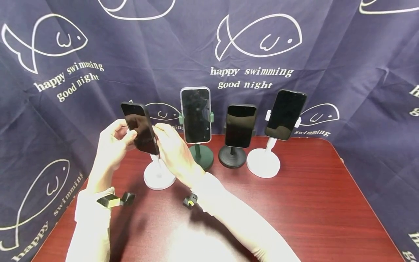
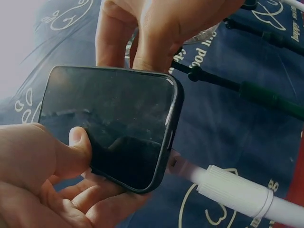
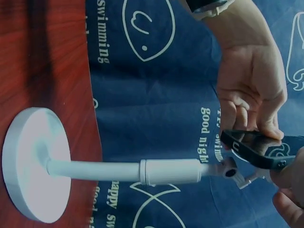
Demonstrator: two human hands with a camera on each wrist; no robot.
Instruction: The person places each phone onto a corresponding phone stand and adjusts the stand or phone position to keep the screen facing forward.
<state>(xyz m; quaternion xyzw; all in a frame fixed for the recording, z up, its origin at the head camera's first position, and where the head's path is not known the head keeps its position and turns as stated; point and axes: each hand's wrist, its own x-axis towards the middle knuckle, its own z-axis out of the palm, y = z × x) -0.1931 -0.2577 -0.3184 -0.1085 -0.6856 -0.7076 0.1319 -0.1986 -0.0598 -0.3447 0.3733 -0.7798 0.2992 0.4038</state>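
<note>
A smartphone [image 1: 139,127] in a dark case stands tilted in front of the head of a white phone stand [image 1: 159,176]. My left hand [image 1: 112,145] grips its left edge, thumb [image 2: 78,145] on the dark screen and fingers behind. On the opposite edge, my right hand [image 1: 173,151] reaches behind the phone, its fingers [image 2: 149,50] curled at the stand's clamp, which the phone largely hides in the head view. From the right wrist view, the stand's jointed neck [image 3: 230,172] runs up to the clamp [image 3: 256,175] beneath the phone, close to the right fingertips.
Rightward stand a green stand [image 1: 203,156], a black stand [image 1: 232,157] and another white stand [image 1: 263,162]. They hold upright phones [image 1: 195,116], [image 1: 240,125] and a tilted phone [image 1: 285,114]. A dark blue fish-print cloth [image 1: 157,54] hangs behind the red wooden table [image 1: 311,189].
</note>
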